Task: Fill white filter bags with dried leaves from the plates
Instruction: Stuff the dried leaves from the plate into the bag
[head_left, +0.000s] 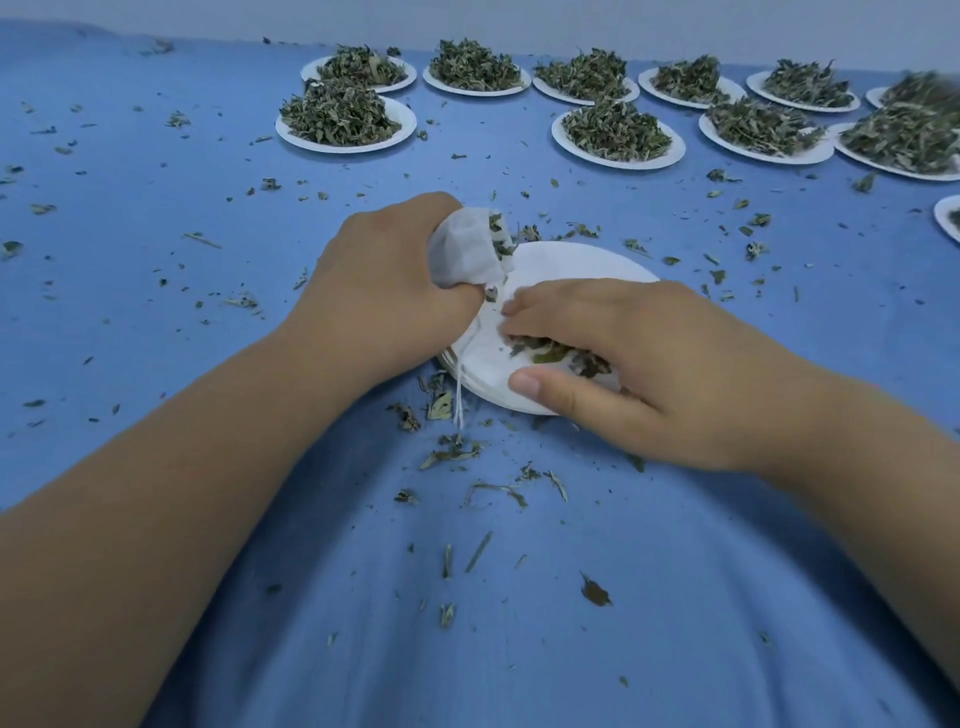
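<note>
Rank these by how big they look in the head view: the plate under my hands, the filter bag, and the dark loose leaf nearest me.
1. Near plate, largest, though partly covered.
2. Filter bag, gripped in the left hand, partly hidden.
3. Dark loose leaf, clearly smallest despite being nearest the camera.

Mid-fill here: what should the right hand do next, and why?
Probably lift that pinch across into the bag. The right hand curls round the few leaves on the near plate, which is otherwise almost bare, and the left hand grips the bag right beside it, leaves already poking from its mouth.
</note>
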